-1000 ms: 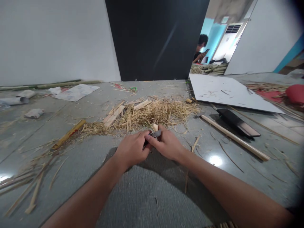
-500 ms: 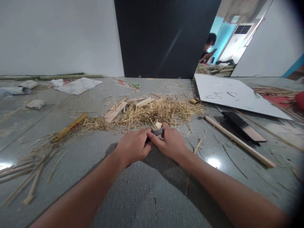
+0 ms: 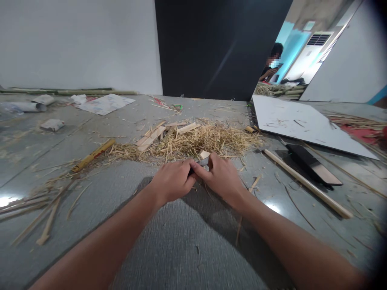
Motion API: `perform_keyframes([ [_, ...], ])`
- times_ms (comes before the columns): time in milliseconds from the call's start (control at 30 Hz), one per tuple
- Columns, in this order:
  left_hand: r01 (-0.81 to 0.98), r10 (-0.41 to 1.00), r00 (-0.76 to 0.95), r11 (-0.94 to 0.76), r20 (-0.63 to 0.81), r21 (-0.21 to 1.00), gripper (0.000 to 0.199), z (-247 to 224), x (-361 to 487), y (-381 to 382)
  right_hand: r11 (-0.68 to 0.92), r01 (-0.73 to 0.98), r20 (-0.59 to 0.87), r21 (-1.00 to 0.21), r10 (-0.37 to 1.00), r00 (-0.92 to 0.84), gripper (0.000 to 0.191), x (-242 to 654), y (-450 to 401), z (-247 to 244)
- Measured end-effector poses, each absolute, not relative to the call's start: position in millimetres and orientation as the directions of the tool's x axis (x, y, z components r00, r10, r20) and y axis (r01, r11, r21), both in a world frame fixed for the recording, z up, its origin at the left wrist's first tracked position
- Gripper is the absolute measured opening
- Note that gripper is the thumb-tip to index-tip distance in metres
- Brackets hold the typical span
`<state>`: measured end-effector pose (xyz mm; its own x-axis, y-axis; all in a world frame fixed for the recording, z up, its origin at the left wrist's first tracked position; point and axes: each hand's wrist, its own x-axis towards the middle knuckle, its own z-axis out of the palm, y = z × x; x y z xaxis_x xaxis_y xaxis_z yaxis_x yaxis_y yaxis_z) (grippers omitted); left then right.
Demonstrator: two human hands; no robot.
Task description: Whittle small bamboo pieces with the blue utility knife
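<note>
My left hand (image 3: 173,180) is closed around a dark handle, most of it hidden by the fingers. From that handle a grey metal blade (image 3: 203,162) runs toward my right hand (image 3: 222,173), whose fingers are closed at the blade's far end. The two hands are nearly touching at the thumbs. A pale piece of wood (image 3: 204,154) shows just beyond the fingers; whether my right hand grips it is hard to tell. Behind the hands lies a heap of straw-coloured shavings (image 3: 211,139) with flat wood strips (image 3: 152,137) on its left side.
A yellow tool (image 3: 93,155) lies at the left. To the right are a wooden-handled tool (image 3: 305,182), a black and tan object (image 3: 314,164) and a white board (image 3: 305,125). A person (image 3: 272,68) sits far back beyond a black panel (image 3: 208,48).
The surroundings have shifted slightly right in the view. My hands have turned a little, and less of the blade and dark handle shows between them.
</note>
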<state>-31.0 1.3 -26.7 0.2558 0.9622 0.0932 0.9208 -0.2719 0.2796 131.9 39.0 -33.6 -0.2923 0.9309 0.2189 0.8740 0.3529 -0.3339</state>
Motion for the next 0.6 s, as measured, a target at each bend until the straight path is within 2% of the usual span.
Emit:
perform_keyframes([
  [333,0.961,0.977,0.175,-0.197,0.121,0.197,0.036,-25.5,-27.9,3.8,0.330,0.881,0.218,-0.340,0.939,-0.267,0.066,128.5,44.9,-31.6],
  [600,0.985,0.993,0.064,-0.078,0.095,0.152,0.032,-22.8,-21.1,6.5,0.306,0.887,0.200,-0.346,0.947,-0.249,0.069,126.5,49.4,-31.6],
])
